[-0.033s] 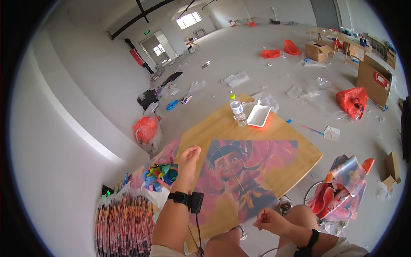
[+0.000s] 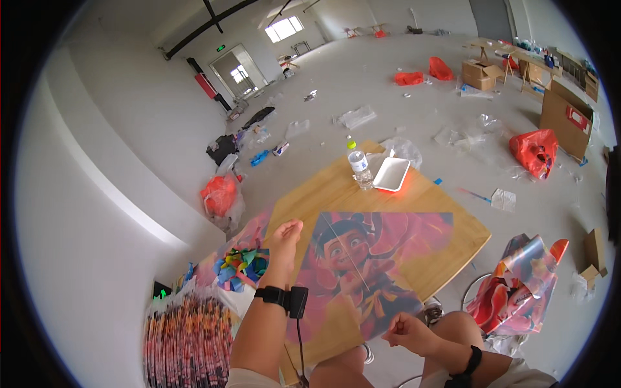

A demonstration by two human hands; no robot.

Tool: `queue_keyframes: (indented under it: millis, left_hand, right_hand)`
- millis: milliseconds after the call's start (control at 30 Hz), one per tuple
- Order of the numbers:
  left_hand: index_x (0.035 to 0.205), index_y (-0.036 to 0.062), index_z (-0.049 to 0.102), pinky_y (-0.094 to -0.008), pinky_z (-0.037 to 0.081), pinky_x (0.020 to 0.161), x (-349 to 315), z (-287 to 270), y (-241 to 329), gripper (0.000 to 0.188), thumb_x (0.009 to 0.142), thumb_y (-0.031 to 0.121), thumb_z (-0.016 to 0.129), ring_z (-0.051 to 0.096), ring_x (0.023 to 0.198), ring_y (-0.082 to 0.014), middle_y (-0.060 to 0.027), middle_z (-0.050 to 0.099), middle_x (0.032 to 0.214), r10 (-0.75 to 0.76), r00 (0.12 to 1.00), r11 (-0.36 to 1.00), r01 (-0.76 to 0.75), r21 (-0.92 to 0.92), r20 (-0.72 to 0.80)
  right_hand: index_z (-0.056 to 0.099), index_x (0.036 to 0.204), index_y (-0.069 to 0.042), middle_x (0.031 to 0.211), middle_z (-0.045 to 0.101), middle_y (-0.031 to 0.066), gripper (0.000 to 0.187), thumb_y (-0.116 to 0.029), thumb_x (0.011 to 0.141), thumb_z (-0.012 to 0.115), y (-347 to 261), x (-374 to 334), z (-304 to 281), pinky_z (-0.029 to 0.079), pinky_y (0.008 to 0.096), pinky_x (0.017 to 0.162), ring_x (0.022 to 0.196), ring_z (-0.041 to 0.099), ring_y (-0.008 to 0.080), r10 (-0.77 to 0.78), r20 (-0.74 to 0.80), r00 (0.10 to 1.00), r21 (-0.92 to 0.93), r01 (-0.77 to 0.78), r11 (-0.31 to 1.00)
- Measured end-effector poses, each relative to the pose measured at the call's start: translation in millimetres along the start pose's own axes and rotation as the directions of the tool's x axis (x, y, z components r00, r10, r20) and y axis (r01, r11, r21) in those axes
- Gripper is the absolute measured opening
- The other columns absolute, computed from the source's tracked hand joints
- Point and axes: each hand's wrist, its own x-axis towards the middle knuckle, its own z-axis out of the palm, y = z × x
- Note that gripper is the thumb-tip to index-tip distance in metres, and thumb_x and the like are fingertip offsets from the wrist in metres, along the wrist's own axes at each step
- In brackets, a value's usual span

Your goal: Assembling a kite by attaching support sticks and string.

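A thin printed sheet with a cartoon figure [image 2: 349, 258] lies over the wooden table [image 2: 446, 200], and a slim straight rod [image 2: 347, 249] slants across it. Beyond the sheet's left edge, my left hand [image 2: 285, 237] is raised with fingers curled together; what they hold, if anything, is too small to make out. My right hand [image 2: 411, 333] is pinched closed by the sheet's lower right edge, above my lap. Whether it grips that edge does not show. Black bands circle both wrists, and a cable hangs from the left one.
At the table's far end stand a water bottle [image 2: 359, 169] and a white tray [image 2: 392, 174]. On the left sit a stack of printed sheets [image 2: 187, 339] and a colourful bundle of strips [image 2: 240, 266]. Crumpled printed film [image 2: 514, 288] lies right. Boxes and red bags dot the floor.
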Motion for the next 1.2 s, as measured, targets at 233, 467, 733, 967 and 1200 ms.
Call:
queue_keyframes:
  millis: [233,467,733,967,1200]
  left_hand:
    - [0.116,0.0002,0.064,-0.0252,0.047,0.087,116,15,-91,0.034,0.092,0.023,0.071,0.062,0.101,-0.0108,-0.0041,0.068,0.109,-0.146,0.989,0.982,0.148,0.117,-0.024]
    - [0.118,-0.0031,0.059,-0.0303,0.042,0.105,166,25,-169,0.03,0.097,0.018,0.063,0.057,0.121,-0.0184,-0.0136,0.058,0.136,-0.06,0.995,0.977,0.041,0.209,0.085]
    - [0.112,-0.0007,0.057,-0.0299,0.036,0.109,168,24,-189,0.023,0.099,0.018,0.061,0.048,0.13,-0.0167,-0.0157,0.048,0.147,0.0,0.997,0.993,-0.009,0.114,0.077]
    - [0.111,0.0001,0.058,-0.0274,0.037,0.107,166,28,-186,0.022,0.1,0.019,0.06,0.05,0.127,-0.0146,-0.0149,0.048,0.147,-0.003,0.996,0.994,-0.007,0.11,0.089]
    - [0.11,0.0006,0.058,-0.0274,0.037,0.107,167,28,-183,0.02,0.099,0.017,0.06,0.051,0.125,-0.014,-0.014,0.05,0.146,-0.013,0.996,0.993,0.002,0.118,0.092]
  right_hand:
    - [0.052,0.097,-0.009,0.087,0.06,0.0006,0.016,-0.004,0.093,0.066,-6,94,3,0.049,0.0238,0.066,0.076,0.059,0.0078,0.083,-0.076,0.994,0.139,-0.071,0.988]
    - [0.054,0.103,-0.007,0.084,0.062,0.0014,0.01,-0.007,0.095,0.062,-3,136,-24,0.047,0.023,0.06,0.071,0.06,0.0072,0.261,-0.099,0.96,0.198,-0.238,0.951]
    - [0.053,0.098,-0.008,0.084,0.061,0.0002,0.013,-0.006,0.094,0.065,-10,148,-19,0.045,0.0224,0.062,0.072,0.056,0.0075,0.351,-0.141,0.926,0.302,-0.298,0.906]
    - [0.054,0.097,-0.008,0.085,0.061,-0.0007,0.012,-0.007,0.095,0.066,-7,147,-22,0.045,0.0223,0.063,0.073,0.057,0.007,0.33,-0.153,0.931,0.268,-0.283,0.921]
    - [0.055,0.097,-0.008,0.084,0.06,-0.0015,0.011,-0.009,0.095,0.066,-15,148,-21,0.044,0.0216,0.062,0.073,0.056,0.0061,0.355,-0.151,0.922,0.259,-0.31,0.915]
